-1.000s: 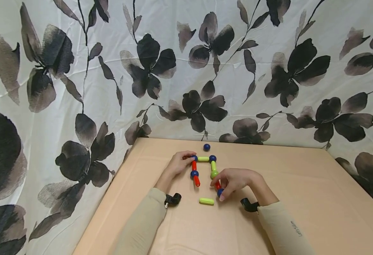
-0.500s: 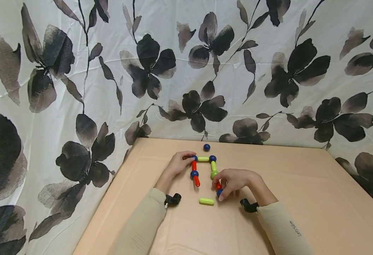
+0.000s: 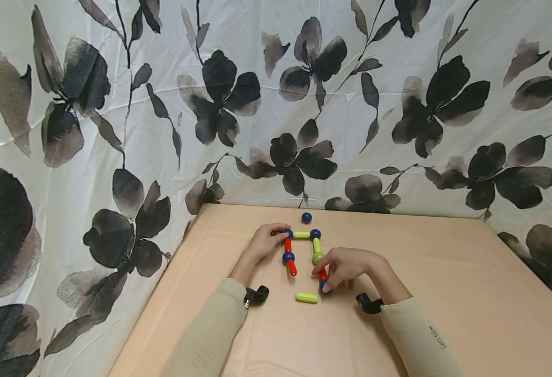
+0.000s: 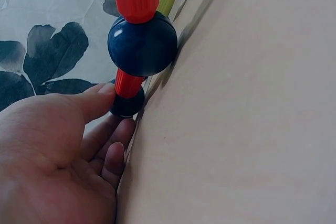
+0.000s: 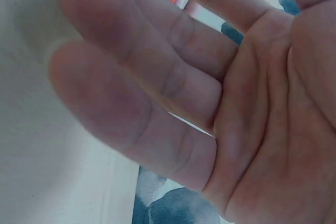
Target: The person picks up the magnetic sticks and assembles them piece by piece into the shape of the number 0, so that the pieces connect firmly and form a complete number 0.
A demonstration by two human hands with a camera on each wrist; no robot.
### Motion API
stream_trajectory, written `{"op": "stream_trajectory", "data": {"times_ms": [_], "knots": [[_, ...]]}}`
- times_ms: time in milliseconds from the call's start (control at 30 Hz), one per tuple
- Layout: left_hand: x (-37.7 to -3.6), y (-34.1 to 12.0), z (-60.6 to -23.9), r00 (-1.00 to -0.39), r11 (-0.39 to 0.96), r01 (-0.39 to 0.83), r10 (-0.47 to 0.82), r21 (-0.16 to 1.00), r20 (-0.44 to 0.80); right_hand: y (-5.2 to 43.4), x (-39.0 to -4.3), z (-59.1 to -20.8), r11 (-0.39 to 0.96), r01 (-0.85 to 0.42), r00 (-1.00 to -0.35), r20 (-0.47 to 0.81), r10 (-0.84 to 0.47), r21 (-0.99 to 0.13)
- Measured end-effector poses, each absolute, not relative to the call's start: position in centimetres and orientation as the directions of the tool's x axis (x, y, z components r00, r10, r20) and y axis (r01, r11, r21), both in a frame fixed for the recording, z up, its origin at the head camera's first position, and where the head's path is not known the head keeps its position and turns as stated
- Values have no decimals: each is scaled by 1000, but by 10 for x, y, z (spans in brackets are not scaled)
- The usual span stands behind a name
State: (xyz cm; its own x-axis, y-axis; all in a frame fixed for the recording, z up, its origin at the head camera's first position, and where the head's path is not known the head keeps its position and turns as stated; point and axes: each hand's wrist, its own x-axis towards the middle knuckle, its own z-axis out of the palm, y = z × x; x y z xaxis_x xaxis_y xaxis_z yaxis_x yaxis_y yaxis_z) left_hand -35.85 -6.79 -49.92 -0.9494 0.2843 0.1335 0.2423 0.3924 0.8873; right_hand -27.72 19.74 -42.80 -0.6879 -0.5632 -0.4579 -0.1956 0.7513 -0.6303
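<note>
On the table lies a toy frame of rods and balls, with its near side open. My left hand (image 3: 263, 243) pinches the far-left blue ball (image 4: 128, 104) between thumb and fingers. From that ball a red rod (image 3: 287, 245) leads to another blue ball (image 4: 142, 45) and a second red rod (image 3: 292, 268). Across the far side runs a lime rod (image 3: 301, 235). At the right side, my right hand (image 3: 351, 264) pinches a red rod (image 3: 322, 275), index finger beside it and thumb on its blue end ball (image 3: 322, 286). A green ball (image 3: 318, 257) joins its far end.
A loose lime rod (image 3: 306, 298) lies in front of the frame, between the forearms. One loose blue ball (image 3: 306, 218) sits behind it, close to the table's (image 3: 445, 272) back edge. A flowered cloth (image 3: 276, 104) hangs behind the table.
The right thumb has shifted slightly left over the blue end ball, which has moved slightly left too. The left hand holds still.
</note>
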Motion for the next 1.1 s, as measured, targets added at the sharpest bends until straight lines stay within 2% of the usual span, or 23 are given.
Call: {"op": "stream_trajectory", "data": {"times_ms": [200,367,500,700,967,1100], "knots": [[-359,-67,-498,-953,391,233,275,890,128,201,-286,-426,724,-268,-765,-317,-561,-635],[-358,-67,-497,-953,385,229,274,894,126,202,-303,-433,688,-314,-868,-96,-487,-654],[-357,-68,-497,-950,368,234,282,900,131,200,-322,-440,705,-363,-898,27,-439,-610],[-358,-69,-500,-950,365,239,278,900,140,194,-348,-445,751,-368,-911,51,-409,-549],[-358,-67,-500,-945,364,251,292,897,146,183,-372,-452,769,-347,-932,104,-347,-537],[-358,-69,-501,-945,370,257,291,893,151,175,-379,-458,781,-327,-939,91,-331,-533]]}}
